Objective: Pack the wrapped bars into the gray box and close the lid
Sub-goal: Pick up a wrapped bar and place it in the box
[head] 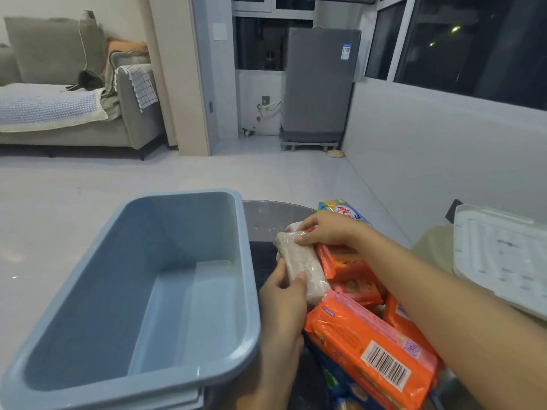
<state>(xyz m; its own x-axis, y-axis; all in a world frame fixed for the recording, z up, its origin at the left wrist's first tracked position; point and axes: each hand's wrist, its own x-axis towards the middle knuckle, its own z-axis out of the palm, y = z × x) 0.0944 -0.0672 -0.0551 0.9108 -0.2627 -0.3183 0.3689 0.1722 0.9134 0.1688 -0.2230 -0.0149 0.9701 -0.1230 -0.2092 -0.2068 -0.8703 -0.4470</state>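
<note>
Because the nearest pack, the big orange pack (370,350) with the barcode, lies at the front of the heap on the table (268,214), it looks the bulkiest of the lot: probably light for its size, its film glossy and likely slippery, best taken across its short width with fingers wrapped under the long edges. Just beyond it the left hand (284,294) curls round the near end of a pale wrapped bar (299,264), thumb on top, while the right hand (328,229) pinches the far end of the same bar, so both hands are closed on it, holding it just beside the right wall of the gray box (142,383). The bar seems stiff enough to keep its shape, though its clear wrap looks loose at the ends and may slide; a grip round the middle would be surer. Smaller orange bars (343,261) lie under and beside it, likely crumbly, so no squeezing. The box stands open and holds nothing yet. Farther right, the white lid (503,258) rests well apart from the box. A blue-and-green packet (340,207) lies at the far edge of the heap.
</note>
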